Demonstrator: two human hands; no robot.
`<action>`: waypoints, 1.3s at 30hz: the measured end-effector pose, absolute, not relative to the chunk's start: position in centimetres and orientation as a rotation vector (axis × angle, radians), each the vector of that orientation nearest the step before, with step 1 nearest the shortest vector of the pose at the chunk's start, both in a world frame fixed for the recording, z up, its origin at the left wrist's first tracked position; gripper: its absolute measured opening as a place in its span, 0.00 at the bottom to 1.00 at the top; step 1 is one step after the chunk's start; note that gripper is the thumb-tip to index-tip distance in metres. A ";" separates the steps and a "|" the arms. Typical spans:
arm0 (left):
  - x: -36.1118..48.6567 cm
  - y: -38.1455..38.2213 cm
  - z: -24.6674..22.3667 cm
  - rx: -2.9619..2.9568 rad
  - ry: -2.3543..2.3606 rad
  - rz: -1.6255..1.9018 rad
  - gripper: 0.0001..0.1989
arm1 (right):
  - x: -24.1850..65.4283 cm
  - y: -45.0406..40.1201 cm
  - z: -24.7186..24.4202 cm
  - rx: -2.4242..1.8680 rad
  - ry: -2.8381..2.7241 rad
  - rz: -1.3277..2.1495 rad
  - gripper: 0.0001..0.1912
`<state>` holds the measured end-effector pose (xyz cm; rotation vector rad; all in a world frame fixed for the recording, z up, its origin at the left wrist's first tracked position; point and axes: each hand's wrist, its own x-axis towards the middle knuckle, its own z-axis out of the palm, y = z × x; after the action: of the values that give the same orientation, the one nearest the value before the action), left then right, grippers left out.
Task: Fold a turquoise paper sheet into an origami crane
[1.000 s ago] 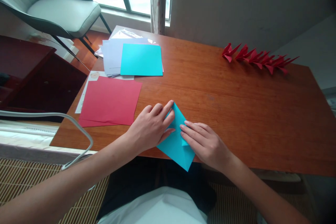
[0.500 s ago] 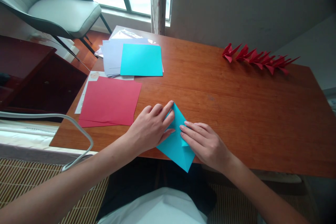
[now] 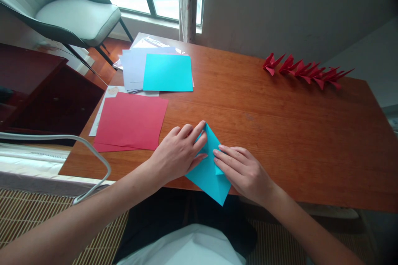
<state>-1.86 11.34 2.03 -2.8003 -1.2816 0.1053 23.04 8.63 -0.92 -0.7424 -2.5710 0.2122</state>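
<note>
Paper (image 3: 207,177), bright turquoise and folded, tapers to points at both ends.

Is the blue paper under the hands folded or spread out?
Folded: the blue paper has a small flap peeking from under the right hand. The left hand also covers part, so the fold count is unclear.

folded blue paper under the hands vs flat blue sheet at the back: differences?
Shape: the folded blue paper has creases and a pointed tip; the flat blue sheet is rectangular, with no visible fold.
Contact: the left hand and right hand touch the folded blue paper; neither touches the flat blue sheet.
Support: the folded blue paper's near tip juts past the table edge; the flat blue sheet lies on other papers.
Shared: similar bright blue.
</note>
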 end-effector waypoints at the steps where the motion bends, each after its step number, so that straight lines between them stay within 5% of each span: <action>1: -1.9 11.3 2.0 -2.798 -1.280 0.109 0.26 | 23.0 8.6 -0.9 -0.742 -2.573 0.208 0.16; 23: -1.1 9.3 2.1 -2.721 -1.228 -0.027 0.20 | 23.0 8.8 -1.1 -0.716 -2.567 0.196 0.14; 39: -1.4 8.3 1.4 -2.860 -1.167 -0.025 0.26 | 23.2 8.7 -1.1 -0.706 -2.573 0.228 0.16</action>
<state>-1.45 8.26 1.38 -2.8597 -1.1670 -0.0250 23.19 8.65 -1.11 -0.7061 -2.5726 0.2276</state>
